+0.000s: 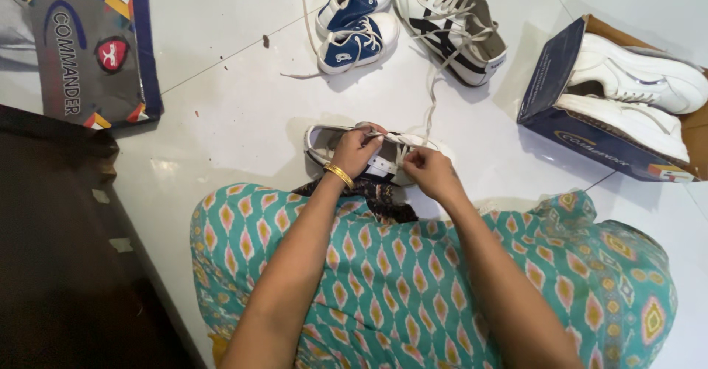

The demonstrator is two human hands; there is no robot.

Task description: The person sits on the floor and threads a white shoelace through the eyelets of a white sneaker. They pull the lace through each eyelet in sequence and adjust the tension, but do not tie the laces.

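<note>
A white sneaker (324,139) lies on its side on the white floor just past my knees. My left hand (357,150), with a gold bangle at the wrist, grips the shoe's upper by the lace holes. My right hand (428,170) pinches a white lace (430,103) at the shoe's front. The lace runs away from me towards the other shoes. My lap in a teal patterned garment (398,280) fills the lower part of the view.
A pair of small blue and white shoes (352,23) and a white and navy sneaker (450,22) lie further out. An open navy shoebox (560,111) with two white sneakers stands at the right. A box lid (92,52) lies far left, beside dark furniture (59,251).
</note>
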